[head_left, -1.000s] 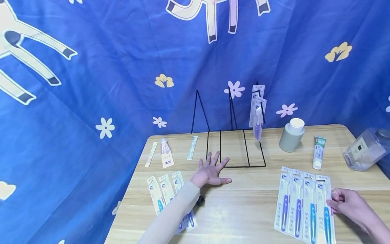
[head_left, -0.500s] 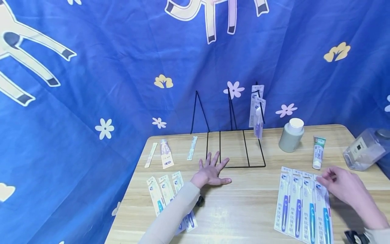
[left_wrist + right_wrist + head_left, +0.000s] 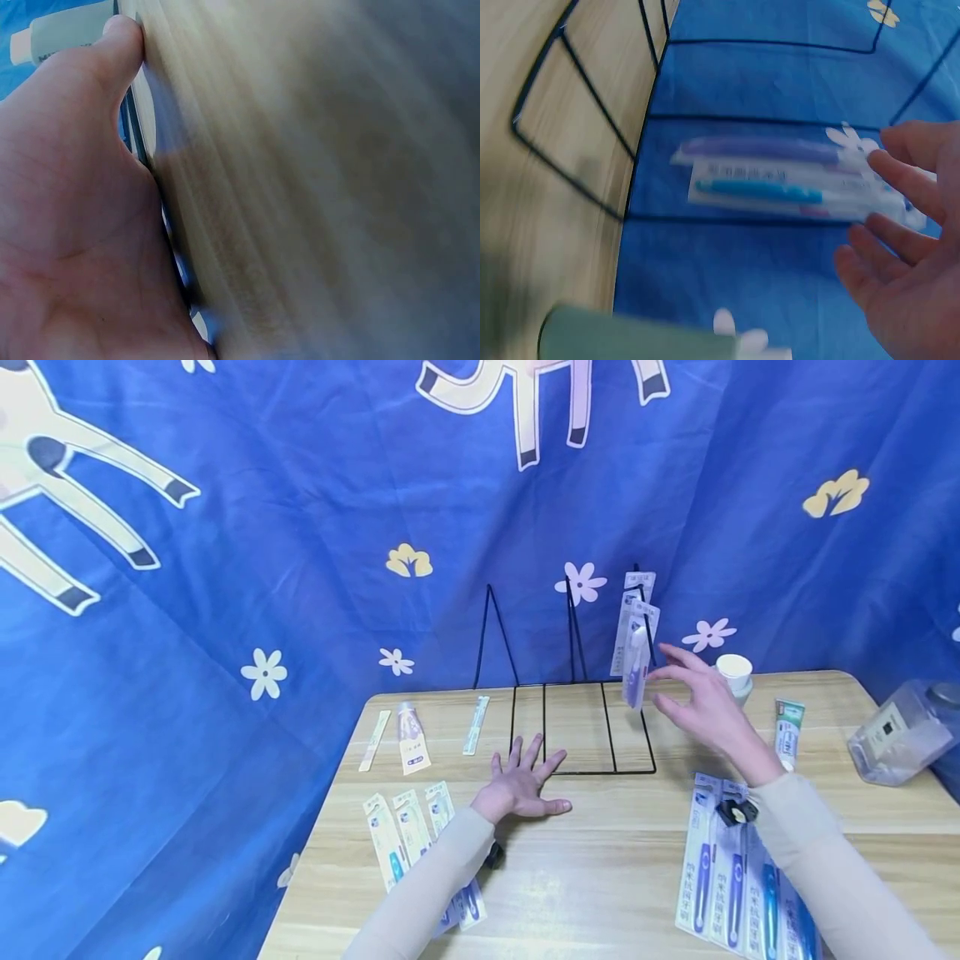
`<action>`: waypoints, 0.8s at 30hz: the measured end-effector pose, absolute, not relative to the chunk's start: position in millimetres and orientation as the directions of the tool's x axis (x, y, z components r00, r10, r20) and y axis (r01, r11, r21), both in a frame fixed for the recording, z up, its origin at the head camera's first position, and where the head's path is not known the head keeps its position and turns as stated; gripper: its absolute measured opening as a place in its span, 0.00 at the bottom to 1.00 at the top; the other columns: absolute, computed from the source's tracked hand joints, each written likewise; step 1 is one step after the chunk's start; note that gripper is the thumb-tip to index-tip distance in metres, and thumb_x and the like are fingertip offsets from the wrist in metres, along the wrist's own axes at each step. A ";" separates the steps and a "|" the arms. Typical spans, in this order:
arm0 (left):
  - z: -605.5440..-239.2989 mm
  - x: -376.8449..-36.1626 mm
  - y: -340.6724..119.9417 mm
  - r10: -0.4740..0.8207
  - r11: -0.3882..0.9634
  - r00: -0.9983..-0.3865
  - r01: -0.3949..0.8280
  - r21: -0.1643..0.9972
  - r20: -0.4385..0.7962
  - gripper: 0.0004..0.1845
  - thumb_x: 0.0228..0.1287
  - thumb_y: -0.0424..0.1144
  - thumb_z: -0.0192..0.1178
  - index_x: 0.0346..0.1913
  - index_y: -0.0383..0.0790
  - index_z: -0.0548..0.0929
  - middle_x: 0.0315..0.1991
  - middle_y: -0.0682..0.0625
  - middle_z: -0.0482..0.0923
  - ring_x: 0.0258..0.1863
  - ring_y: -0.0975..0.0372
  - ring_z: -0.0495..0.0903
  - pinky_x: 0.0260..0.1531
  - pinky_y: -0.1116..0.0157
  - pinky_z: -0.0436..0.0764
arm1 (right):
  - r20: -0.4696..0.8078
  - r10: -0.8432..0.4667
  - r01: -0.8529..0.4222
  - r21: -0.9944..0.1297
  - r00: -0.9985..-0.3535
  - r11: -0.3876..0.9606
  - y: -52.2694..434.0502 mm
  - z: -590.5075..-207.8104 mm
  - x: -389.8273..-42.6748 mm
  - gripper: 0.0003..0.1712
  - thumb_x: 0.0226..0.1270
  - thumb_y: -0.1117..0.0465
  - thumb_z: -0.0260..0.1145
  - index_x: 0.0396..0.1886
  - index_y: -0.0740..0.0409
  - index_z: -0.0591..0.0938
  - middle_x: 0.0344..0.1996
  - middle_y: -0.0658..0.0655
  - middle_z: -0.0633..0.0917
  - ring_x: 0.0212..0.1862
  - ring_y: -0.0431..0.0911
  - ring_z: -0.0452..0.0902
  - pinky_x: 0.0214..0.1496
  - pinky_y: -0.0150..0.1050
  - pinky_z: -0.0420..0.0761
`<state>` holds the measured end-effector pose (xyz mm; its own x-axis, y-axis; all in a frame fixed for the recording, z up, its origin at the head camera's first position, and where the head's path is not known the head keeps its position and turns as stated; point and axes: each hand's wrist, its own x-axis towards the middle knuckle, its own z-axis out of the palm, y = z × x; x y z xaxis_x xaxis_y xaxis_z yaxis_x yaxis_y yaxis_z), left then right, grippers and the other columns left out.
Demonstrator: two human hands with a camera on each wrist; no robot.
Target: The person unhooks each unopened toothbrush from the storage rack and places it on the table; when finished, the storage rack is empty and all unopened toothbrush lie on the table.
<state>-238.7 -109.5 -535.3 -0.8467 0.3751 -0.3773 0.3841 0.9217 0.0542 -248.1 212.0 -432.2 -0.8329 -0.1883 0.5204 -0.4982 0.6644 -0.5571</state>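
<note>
My left hand (image 3: 517, 785) lies with fingers spread on the table, its fingertips over the left front corner of a black wire rack (image 3: 600, 772). Two packaged toothbrushes (image 3: 634, 664) hang from the rack's right-hand prong, one in front of the other. Just right of them, my right hand (image 3: 701, 697) is raised with thumb and fingers apart, holding nothing. In the right wrist view, a blue-handled toothbrush pack (image 3: 757, 190) and a purple one (image 3: 757, 148) hang beyond the fingers. Below the right forearm lies a row of several toothbrush packs (image 3: 702, 860), partly hidden by the sleeve.
A grey-green bottle (image 3: 735, 670) with a white cap stands behind my right hand. Farther right are a toothpaste tube (image 3: 788, 727) and a clear bottle (image 3: 903, 731). To the left lie more toothbrush packs (image 3: 386, 839), a purple-white tube (image 3: 412, 739) and two slim packets (image 3: 476, 725).
My right hand has left the rightmost toothbrush pack, which shifted slightly left, and has moved up and left to the hanging packs. The left hand stays in place.
</note>
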 end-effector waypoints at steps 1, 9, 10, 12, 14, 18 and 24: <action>-535.3 -238.8 -108.9 0.377 0.921 -0.846 0.386 0.054 -0.378 0.50 0.58 0.83 0.45 0.79 0.78 0.36 0.84 0.54 0.23 0.83 0.44 0.29 0.75 0.31 0.44 | 0.532 -0.177 -0.503 -0.565 -0.828 0.654 207.4 -432.3 -253.2 0.12 0.58 0.67 0.73 0.44 0.60 0.88 0.68 0.71 0.75 0.68 0.72 0.70 0.67 0.71 0.68; -535.5 -238.1 -106.3 0.380 0.918 -0.837 0.392 0.053 -0.394 0.51 0.58 0.83 0.45 0.79 0.78 0.35 0.84 0.54 0.22 0.83 0.44 0.28 0.75 0.31 0.42 | 0.600 -0.044 -0.482 -0.595 -0.799 0.643 188.8 -432.4 -270.6 0.09 0.59 0.74 0.68 0.39 0.62 0.88 0.39 0.65 0.91 0.42 0.63 0.89 0.44 0.52 0.85; -535.6 -237.9 -106.3 0.380 0.918 -0.836 0.392 0.053 -0.395 0.51 0.58 0.83 0.45 0.79 0.78 0.35 0.84 0.54 0.22 0.83 0.44 0.28 0.75 0.31 0.42 | 0.601 -0.018 -0.471 -0.607 -0.799 0.640 188.1 -432.2 -271.1 0.09 0.60 0.75 0.67 0.37 0.62 0.88 0.38 0.65 0.91 0.41 0.62 0.89 0.42 0.46 0.86; -535.8 -237.7 -106.2 0.380 0.918 -0.836 0.392 0.054 -0.395 0.51 0.58 0.83 0.45 0.79 0.78 0.36 0.84 0.54 0.22 0.83 0.44 0.28 0.75 0.31 0.42 | 0.604 0.020 -0.457 -0.624 -0.797 0.633 187.5 -431.9 -271.0 0.09 0.60 0.77 0.66 0.34 0.63 0.88 0.36 0.65 0.91 0.37 0.61 0.89 0.38 0.31 0.85; -536.2 -237.4 -106.2 0.381 0.918 -0.836 0.392 0.055 -0.396 0.51 0.58 0.83 0.45 0.79 0.78 0.36 0.84 0.54 0.22 0.83 0.44 0.28 0.75 0.31 0.42 | 0.613 0.047 -0.450 -0.629 -0.789 0.634 188.3 -432.1 -269.3 0.09 0.60 0.78 0.65 0.32 0.64 0.87 0.34 0.65 0.91 0.34 0.57 0.88 0.36 0.18 0.77; -537.0 -236.8 -105.6 0.382 0.918 -0.835 0.393 0.055 -0.397 0.51 0.58 0.83 0.45 0.79 0.78 0.36 0.84 0.54 0.22 0.83 0.44 0.28 0.76 0.31 0.43 | 0.632 0.078 -0.451 -0.629 -0.771 0.633 194.1 -431.3 -259.4 0.10 0.59 0.79 0.64 0.29 0.64 0.87 0.31 0.64 0.91 0.32 0.37 0.83 0.37 0.10 0.69; -538.6 -237.0 -104.5 0.384 0.917 -0.837 0.394 0.057 -0.390 0.50 0.58 0.83 0.45 0.79 0.79 0.35 0.84 0.55 0.21 0.83 0.45 0.28 0.76 0.31 0.42 | 0.583 0.106 -0.394 -0.661 -0.806 0.639 219.9 -426.8 -227.3 0.12 0.60 0.80 0.63 0.32 0.63 0.86 0.32 0.66 0.90 0.32 0.17 0.71 0.34 0.12 0.72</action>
<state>-237.0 -104.5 -538.6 -0.8369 0.3840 -0.3901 0.3945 0.9172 0.0566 -227.3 219.9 -426.8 -0.8057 0.1060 0.5828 -0.3940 0.6388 -0.6608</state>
